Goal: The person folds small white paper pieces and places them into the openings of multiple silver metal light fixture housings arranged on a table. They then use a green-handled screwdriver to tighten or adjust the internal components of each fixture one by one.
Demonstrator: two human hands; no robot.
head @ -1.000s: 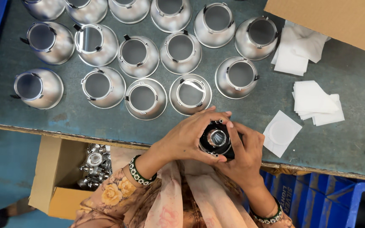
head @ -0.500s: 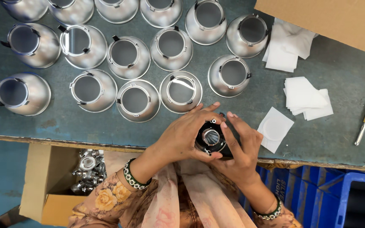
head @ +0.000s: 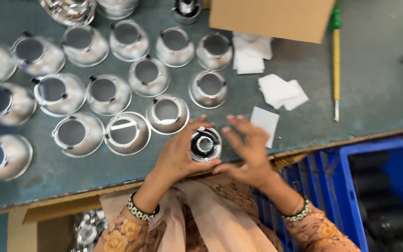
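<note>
- While the left hand (head: 179, 156) wraps around the small black-and-silver round part (head: 205, 144), we see that part sitting at the near edge of the worktable (head: 378, 93), right between our two hands.
- Left hand is closed on the part, fingers curled over its left and near side, thumb under it; clearly the nearer hand, in contact.
- Right hand (head: 248, 149) is spread, fingers splayed, just beside the part on its right; we cannot tell if a fingertip touches the rim. It grips nothing.
- Part's axis points up at the camera: we look straight down its bore, so it reads as concentric rings, with no long side in the table plane.
- Look: dark outer body, shiny metal ring inside, pale centre hole, a small silver tab at the far rim.
- Far and left of the hands: rows of silver cone reflectors (head: 167, 113), open ends up, the nearest one just beyond the left fingers.
- Right of the part: white paper squares (head: 265, 120), the closest by the right fingertips.
- Far right: a long yellow-handled tool (head: 336, 60) lying near-to-far; cardboard box (head: 271, 18) at far edge.
- Near right, below table edge: blue crate (head: 341, 186) with dark cylinders.
</note>
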